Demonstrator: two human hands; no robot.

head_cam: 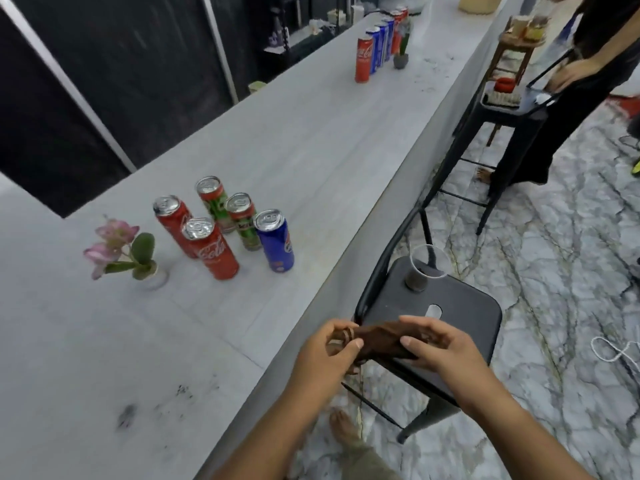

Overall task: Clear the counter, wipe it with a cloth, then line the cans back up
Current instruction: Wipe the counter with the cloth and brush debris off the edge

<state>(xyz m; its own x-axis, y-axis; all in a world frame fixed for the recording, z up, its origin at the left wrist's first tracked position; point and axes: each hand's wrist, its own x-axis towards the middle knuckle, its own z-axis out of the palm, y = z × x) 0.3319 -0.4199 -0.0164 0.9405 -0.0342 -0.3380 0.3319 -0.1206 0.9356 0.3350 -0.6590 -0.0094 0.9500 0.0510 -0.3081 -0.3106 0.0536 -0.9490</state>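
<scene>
Both my hands hold a brown cloth [381,339] over the near black stool, just off the counter's edge. My left hand [327,358] grips its left end and my right hand [440,349] clasps its right end. On the grey counter [311,140] stands a cluster of several cans: two red cola cans [213,249], two red-and-green cans [242,221] and a blue can [275,240]. A second row of red and blue cans [375,43] stands far along the counter. Dark smudges [128,415] mark the counter's near end.
A small pot with pink flowers [121,252] stands left of the near cans. A clear cup [427,266] sits on the near black stool [443,317]. Another person [588,64] stands by a second stool [512,109] with items on it. A tiny potted plant [401,53] sits beside the far cans.
</scene>
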